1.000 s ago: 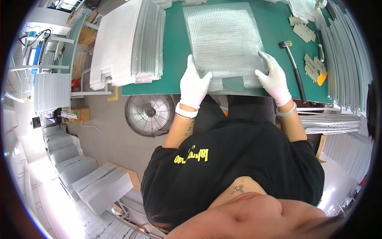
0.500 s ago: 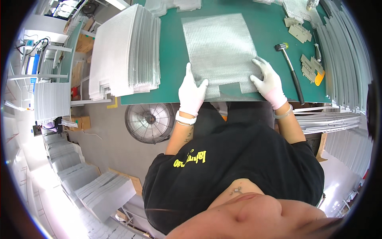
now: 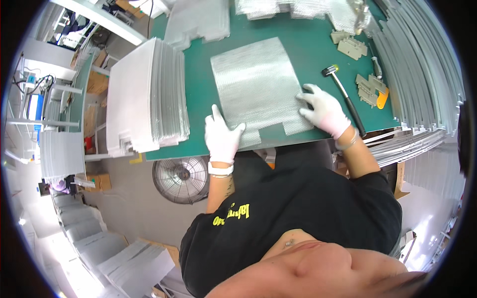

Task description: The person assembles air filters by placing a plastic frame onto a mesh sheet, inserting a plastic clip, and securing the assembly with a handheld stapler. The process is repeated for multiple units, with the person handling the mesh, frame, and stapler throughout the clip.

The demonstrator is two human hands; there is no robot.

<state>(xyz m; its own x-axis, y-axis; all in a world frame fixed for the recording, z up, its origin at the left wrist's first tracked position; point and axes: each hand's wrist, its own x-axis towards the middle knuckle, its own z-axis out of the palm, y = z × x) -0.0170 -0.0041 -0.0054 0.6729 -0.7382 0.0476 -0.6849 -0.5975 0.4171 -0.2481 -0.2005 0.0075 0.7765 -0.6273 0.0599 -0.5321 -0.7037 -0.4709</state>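
A silvery mesh sheet with a notch in its near edge lies flat on the green tabletop in front of me. My left hand, in a white glove, is at the sheet's near left corner, fingers stretched out and thumb apart over its edge. On the opposite side my gloved right hand touches or hovers at the right edge, its fingers spread and slightly bent. Neither hand is closed round anything. Right of the sheet lies a mallet with a black grip.
A tall stack of similar sheets stands on the left, with more sheets behind. Toward the right are flat beige plates, a screwdriver, a yellow-handled tool and rows of grey panels. A floor fan stands below.
My view has shifted, so the table appears lower and tilted. Both hands remain by the sheet's side edges; the right fingers look a little more lifted and spread.
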